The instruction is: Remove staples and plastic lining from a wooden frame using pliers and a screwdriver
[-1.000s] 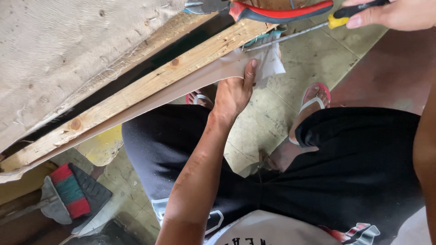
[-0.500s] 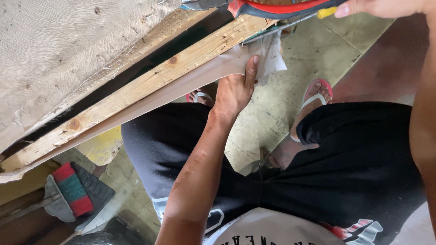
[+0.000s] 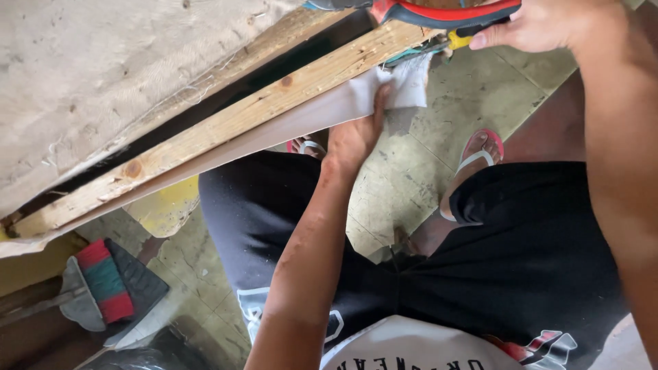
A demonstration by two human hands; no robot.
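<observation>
Head view: the left hand (image 3: 353, 133) presses flat, fingers stretched out, against a strip of pale fabric (image 3: 404, 85) pulled up over the edge of a wooden rail (image 3: 226, 123), pinning it there rather than gripping it. The right hand (image 3: 541, 27) is curled around a tool with a yellow tip (image 3: 459, 40) at the upper edge of the frame, just beside the fabric's end; a red-and-black tool body (image 3: 445, 12) lies above the rail there. A rough grey upholstered panel (image 3: 103, 62) fills the upper left. Below, on the cracked concrete floor (image 3: 473, 96), are sandalled feet (image 3: 476, 157), and at lower left a brush with red and green bands (image 3: 103, 281).
</observation>
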